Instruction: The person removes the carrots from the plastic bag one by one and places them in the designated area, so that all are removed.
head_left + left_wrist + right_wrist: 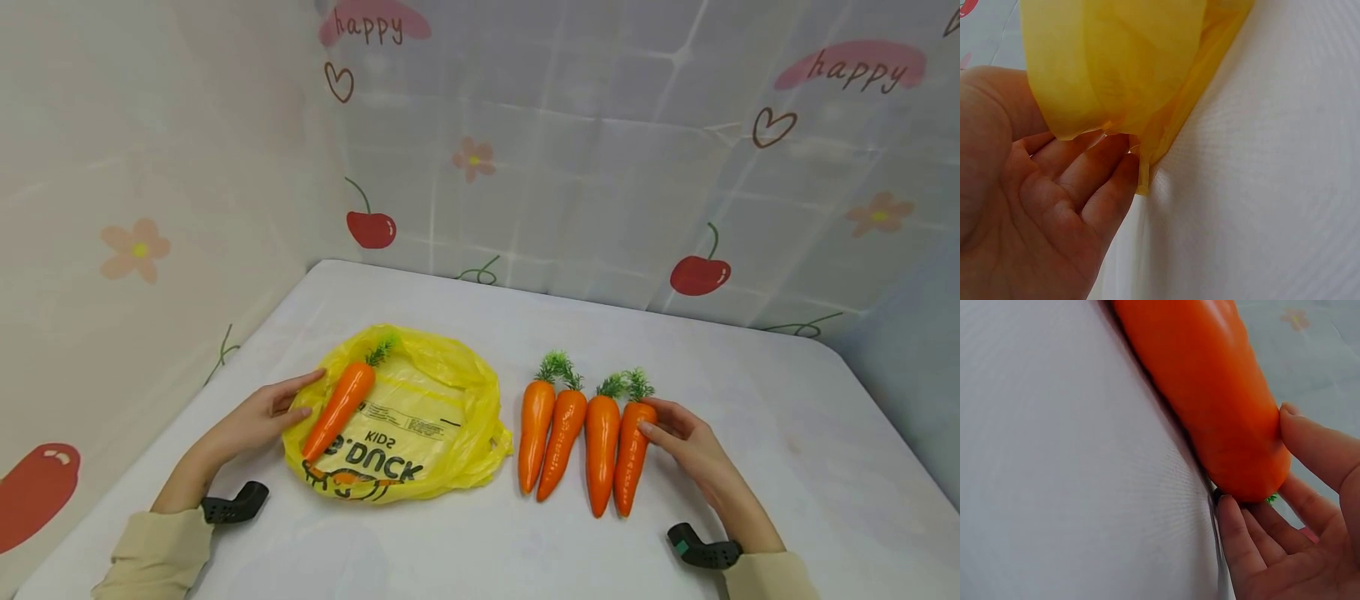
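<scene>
A yellow plastic bag [420,375] printed "DUCK KIDS" lies with its mouth spread. Its left edge is pinched by my left hand [255,425], thumb on one side and fingers on the other, as the left wrist view of the bag [1116,69] shows. One toy carrot [341,412] with a green top rests on the bag's left part. To the right, my right hand [693,446] grips the upper end of the rightmost carrot [633,454], thumb on its side; in the right wrist view the fingers curl under the thick end of this carrot [1210,394].
Three more carrots lie in a row between the bag and my right hand: a left one [535,433], a middle one [562,446] and a right one [602,450]. All rest on a white table [450,550]. Behind it hangs a printed curtain [570,183].
</scene>
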The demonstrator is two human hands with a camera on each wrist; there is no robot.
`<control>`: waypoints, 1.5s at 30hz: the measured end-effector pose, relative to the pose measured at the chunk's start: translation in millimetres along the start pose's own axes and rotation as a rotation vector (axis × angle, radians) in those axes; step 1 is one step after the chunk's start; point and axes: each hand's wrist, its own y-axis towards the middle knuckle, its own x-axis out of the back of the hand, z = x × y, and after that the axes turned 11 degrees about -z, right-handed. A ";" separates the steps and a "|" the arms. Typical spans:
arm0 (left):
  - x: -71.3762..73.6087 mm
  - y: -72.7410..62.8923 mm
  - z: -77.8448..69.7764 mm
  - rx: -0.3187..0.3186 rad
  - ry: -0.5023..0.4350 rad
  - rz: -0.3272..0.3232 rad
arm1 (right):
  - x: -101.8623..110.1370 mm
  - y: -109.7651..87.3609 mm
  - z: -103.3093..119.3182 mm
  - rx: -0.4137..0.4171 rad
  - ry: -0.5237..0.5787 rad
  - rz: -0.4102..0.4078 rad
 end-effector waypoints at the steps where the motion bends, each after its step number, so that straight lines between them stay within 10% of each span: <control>1: 0.0 -0.2 -0.1 0.000 -0.003 0.000 | 0.0 0.0 0.2 0.004 -0.006 -0.001; 19: 0.8 1.6 0.5 -0.003 -0.024 0.010 | 6.2 -8.7 12.3 0.096 -0.203 -0.033; 45: 0.7 0.3 2.9 0.013 -0.038 0.016 | 8.6 -12.1 16.3 0.133 -0.209 0.021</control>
